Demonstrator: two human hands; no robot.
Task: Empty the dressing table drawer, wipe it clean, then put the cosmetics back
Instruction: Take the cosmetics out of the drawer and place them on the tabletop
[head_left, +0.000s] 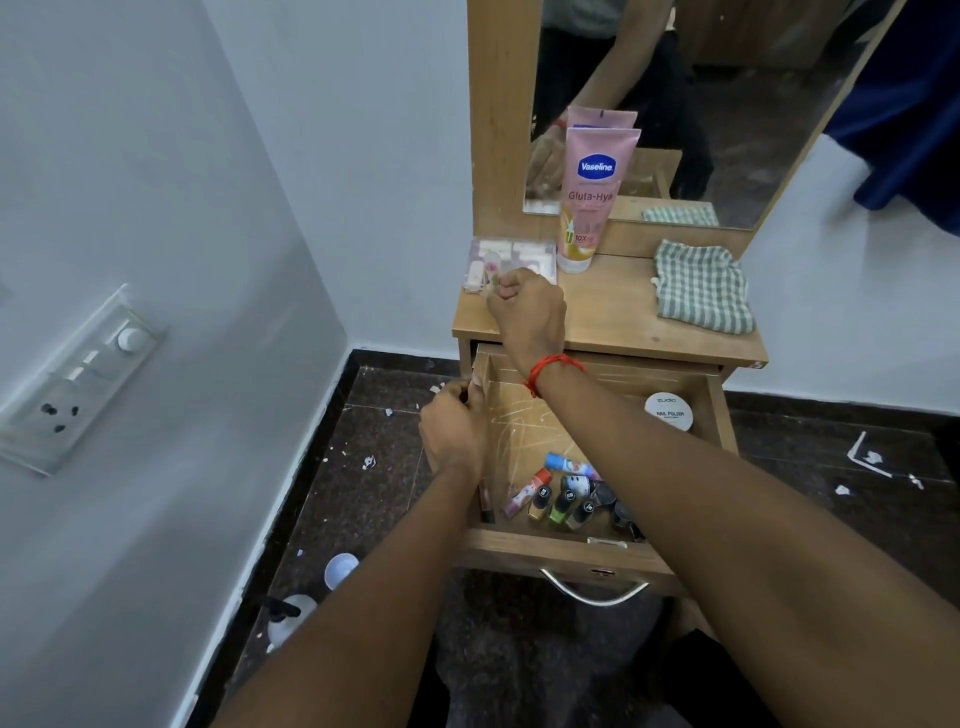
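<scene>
Soft, even light is cast throughout; shadows are faint. Lines are bowed toward the edges, where the switch panel (78, 379) is rendered blurry.

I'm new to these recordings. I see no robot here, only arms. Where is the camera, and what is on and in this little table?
There is no machine. A person works bare-handed, and the single picture comes from a camera worn on their head, looking down, so both arms reach in from the bottom edge. The right hand, with a red thread at the wrist, is over the dressing table top beside a clear plastic box. Its fingers are curled, but whether they hold anything is hidden. The left hand is at the left wall of the open drawer, also curled, and what it grips is unclear. A pink Vaseline tube stands on the top and a checked cloth lies there. In the drawer lie small nail polish bottles and a white round tub.
</scene>
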